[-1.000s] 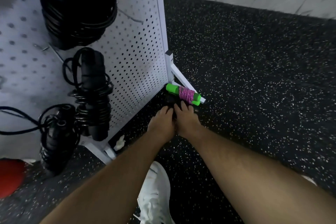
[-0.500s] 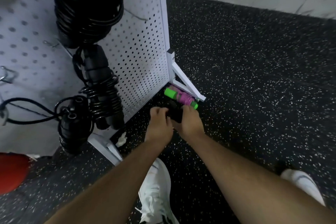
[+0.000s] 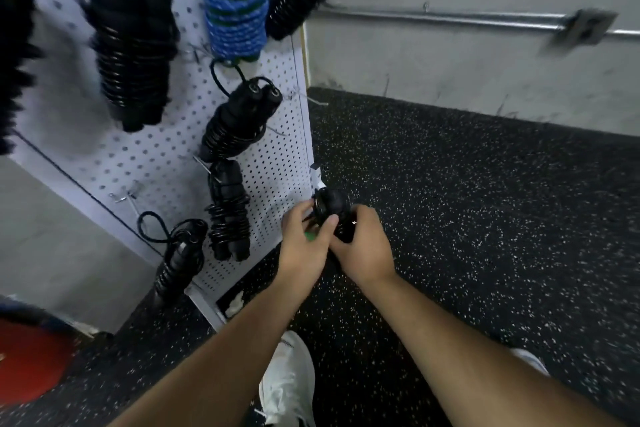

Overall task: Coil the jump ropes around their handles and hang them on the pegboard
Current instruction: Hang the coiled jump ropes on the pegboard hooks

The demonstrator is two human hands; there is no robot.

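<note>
Black cord is winding round the jump rope (image 3: 330, 206) that we are holding with both hands, just in front of the lower right corner of the pegboard (image 3: 277, 156). Our left hand (image 3: 304, 246) is curling its fingers and thumb round the side of the bundle nearer the pegboard. Our right hand (image 3: 363, 250) is gripping the side farther from it, fingers closed over the coils. A speck of green is showing between the left fingers, and we cannot tell what it belongs to.

We are judging the task as well along. A green-handled rope (image 3: 235, 10) bound in blue cord is hanging near the top of the pegboard, and several black coiled ropes (image 3: 239, 121) are hanging around and below it.

The rope in our hands is looking coiled already, but our hands are hiding its lower part, so we cannot say whether the loose end is secured. What is left for this rope is hanging it. A bare hook (image 3: 128, 196) is sticking out low on the pegboard's left part, and we are reading that as one possible spot. We cannot tell whether more ropes are waiting beyond the pegboard.
</note>
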